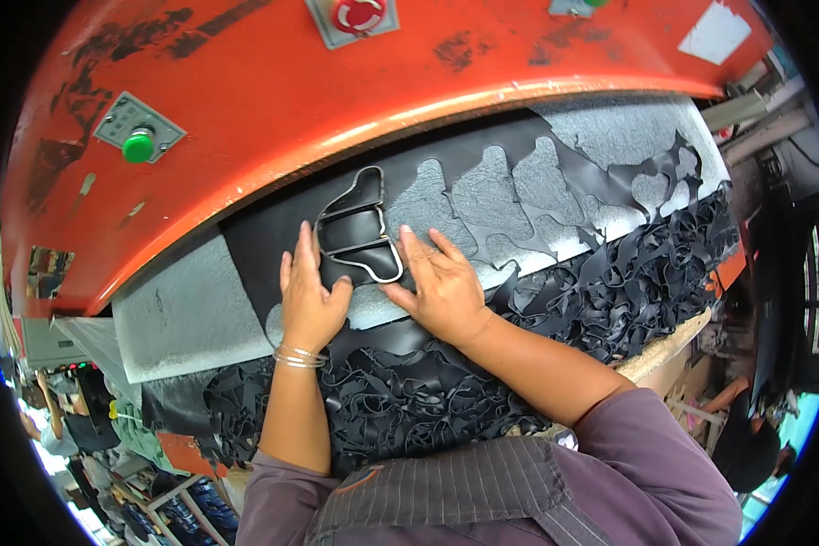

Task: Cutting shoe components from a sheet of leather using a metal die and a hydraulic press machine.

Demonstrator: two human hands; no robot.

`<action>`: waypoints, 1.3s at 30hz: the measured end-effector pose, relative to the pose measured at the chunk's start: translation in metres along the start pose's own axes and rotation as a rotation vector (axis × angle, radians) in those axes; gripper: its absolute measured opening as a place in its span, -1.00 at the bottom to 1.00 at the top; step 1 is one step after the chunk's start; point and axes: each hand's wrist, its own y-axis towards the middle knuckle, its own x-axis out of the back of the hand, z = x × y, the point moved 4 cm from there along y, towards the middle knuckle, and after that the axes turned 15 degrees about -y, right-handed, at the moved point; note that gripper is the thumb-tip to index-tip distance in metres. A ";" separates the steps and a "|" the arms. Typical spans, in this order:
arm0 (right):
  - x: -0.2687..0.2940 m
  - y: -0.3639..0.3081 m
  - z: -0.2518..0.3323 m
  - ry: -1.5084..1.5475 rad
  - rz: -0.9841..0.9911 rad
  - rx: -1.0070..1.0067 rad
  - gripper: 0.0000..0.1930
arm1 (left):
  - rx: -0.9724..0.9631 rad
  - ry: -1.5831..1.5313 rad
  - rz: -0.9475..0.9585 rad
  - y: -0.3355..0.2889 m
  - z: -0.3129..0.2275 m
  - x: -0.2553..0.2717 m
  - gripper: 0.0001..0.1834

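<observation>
A metal cutting die [358, 247], a curved outline with crossbars, lies on a black leather-like sheet [257, 238]. My left hand [311, 296] is beside its left edge, fingers stretched out and fingertips at the rim. On the other side, my right hand [446, 287] has its fingers spread, with the thumb and fingertips close to the die's right edge. Whether the fingertips press on the metal is hard to tell. Right of the die, the sheet has several cut-out gaps [491, 196] where the pale board shows through.
Under the sheet lies a grey-white cutting board [177, 305]. Tangled black offcuts [409, 400] are heaped along its near edge. Beyond it stands an orange machine body [246, 118] with a green button [138, 146] and a red button [358, 14]. Other people are at the far sides.
</observation>
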 end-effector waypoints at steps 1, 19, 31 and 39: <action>-0.001 -0.002 -0.001 -0.008 0.030 -0.020 -0.18 | 0.004 -0.021 -0.001 0.000 0.001 -0.002 -0.05; 0.214 0.117 -0.131 -0.225 -0.770 -0.460 -0.19 | -0.523 0.381 -0.580 -0.018 -0.136 0.136 -0.81; 0.157 -0.132 0.137 0.050 0.676 0.324 -0.53 | 0.038 -0.043 0.389 -0.240 -0.141 0.034 -0.51; 0.149 -0.135 0.141 -0.030 0.607 0.249 -0.76 | -0.100 -0.071 0.044 -0.253 -0.147 0.026 -0.66</action>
